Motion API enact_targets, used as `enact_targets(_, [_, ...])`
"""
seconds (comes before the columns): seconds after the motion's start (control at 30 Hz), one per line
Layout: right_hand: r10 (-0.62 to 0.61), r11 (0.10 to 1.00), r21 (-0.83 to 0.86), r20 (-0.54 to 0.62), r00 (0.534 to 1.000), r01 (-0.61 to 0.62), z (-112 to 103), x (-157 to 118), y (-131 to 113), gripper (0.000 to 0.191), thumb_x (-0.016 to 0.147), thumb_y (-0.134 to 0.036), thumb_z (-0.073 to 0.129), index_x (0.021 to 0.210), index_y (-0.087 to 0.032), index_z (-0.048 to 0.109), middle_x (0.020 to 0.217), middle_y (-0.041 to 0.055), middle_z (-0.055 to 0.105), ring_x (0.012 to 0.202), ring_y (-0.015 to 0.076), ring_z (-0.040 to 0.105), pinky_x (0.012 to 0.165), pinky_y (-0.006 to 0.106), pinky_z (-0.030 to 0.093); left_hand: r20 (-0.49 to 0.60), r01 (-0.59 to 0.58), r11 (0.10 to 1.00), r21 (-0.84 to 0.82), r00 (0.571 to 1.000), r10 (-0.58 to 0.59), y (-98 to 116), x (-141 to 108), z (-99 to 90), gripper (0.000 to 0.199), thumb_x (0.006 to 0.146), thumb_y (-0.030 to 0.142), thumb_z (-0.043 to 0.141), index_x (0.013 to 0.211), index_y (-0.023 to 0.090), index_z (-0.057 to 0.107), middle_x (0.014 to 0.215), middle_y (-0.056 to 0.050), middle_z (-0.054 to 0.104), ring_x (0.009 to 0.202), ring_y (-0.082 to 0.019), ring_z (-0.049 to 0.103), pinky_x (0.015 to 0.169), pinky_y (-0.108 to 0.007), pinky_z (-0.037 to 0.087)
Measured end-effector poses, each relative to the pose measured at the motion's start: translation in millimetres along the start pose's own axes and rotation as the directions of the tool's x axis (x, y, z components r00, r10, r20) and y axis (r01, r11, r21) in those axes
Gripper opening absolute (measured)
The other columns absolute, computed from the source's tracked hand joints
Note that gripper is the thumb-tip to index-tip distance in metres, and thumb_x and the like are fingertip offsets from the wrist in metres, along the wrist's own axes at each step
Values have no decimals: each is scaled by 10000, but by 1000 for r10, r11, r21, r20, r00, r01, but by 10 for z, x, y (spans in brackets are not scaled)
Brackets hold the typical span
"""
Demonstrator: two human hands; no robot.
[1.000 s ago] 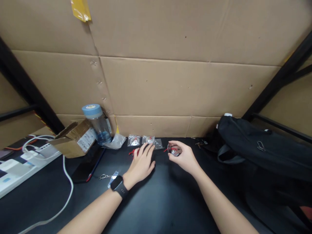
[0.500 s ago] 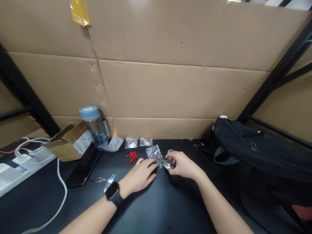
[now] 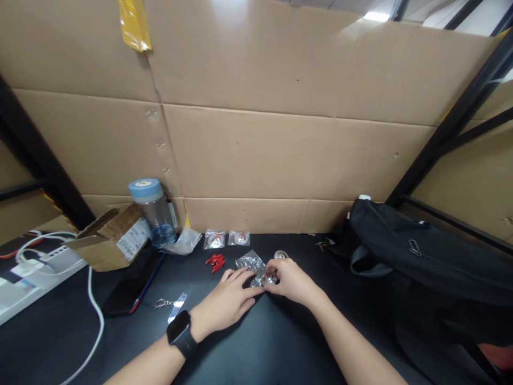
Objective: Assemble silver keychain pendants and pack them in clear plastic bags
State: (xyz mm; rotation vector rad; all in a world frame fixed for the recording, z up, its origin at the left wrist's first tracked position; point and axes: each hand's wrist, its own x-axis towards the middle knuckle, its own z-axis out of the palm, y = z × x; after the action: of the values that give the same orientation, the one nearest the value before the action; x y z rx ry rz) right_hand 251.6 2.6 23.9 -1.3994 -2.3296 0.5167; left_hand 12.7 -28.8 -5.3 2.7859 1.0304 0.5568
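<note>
My right hand (image 3: 295, 283) pinches a shiny round metal disc (image 3: 269, 278) with a small red piece on it, right at the edge of a clear plastic bag (image 3: 249, 262). Whether the disc is inside the bag or only against it, I cannot tell. My left hand (image 3: 234, 297), with a black watch on its wrist, lies palm down with its fingers stretched out onto the bag's near side. Just behind my right fingers lies another metal disc (image 3: 281, 255). A pile of small red pieces (image 3: 216, 262) is left of the bag.
Two bagged discs, one left (image 3: 215, 239) and one right (image 3: 239, 238), lie by the cardboard wall (image 3: 248, 160). To the left are a bottle (image 3: 162, 214), an open carton (image 3: 108, 246), a phone (image 3: 130, 291) and a keyring (image 3: 162, 303). A black backpack (image 3: 401, 246) fills the right side.
My right hand has carried the disc left, to the bag and my left fingers. The other disc behind it shows more fully. The view has tilted up slightly.
</note>
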Motion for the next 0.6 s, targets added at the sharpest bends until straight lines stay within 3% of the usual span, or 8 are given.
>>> enact_targets(0.17, [-44, 999, 20, -37, 998, 44, 66, 50, 25, 206, 712, -259, 853, 885, -208, 753, 843, 31, 682, 767, 184, 629, 685, 265, 460, 7, 13, 1000, -9, 1000, -13, -40, -33, 10, 445, 980, 269, 552, 1399, 418, 570, 1512, -53, 491, 1389, -328, 432, 1080, -515, 389])
enact_targets(0.37, [-134, 977, 175, 55, 989, 123, 22, 40, 113, 209, 834, -154, 724, 1011, -248, 784, 1009, 53, 709, 811, 178, 674, 766, 285, 533, 37, 18, 999, -33, 999, -17, -64, -45, 25, 478, 983, 263, 539, 1427, 442, 533, 1541, -33, 470, 1418, -338, 413, 1073, -524, 396])
enact_targets(0.6, [-96, 995, 10, -53, 994, 97, 162, 128, 127, 88, 804, -225, 805, 853, -227, 732, 896, 2, 679, 771, 149, 633, 688, 245, 455, 53, 27, 999, -24, 998, -26, -50, -56, 25, 486, 981, 236, 536, 1427, 428, 537, 1614, -31, 375, 1468, -334, 359, 1088, -533, 388])
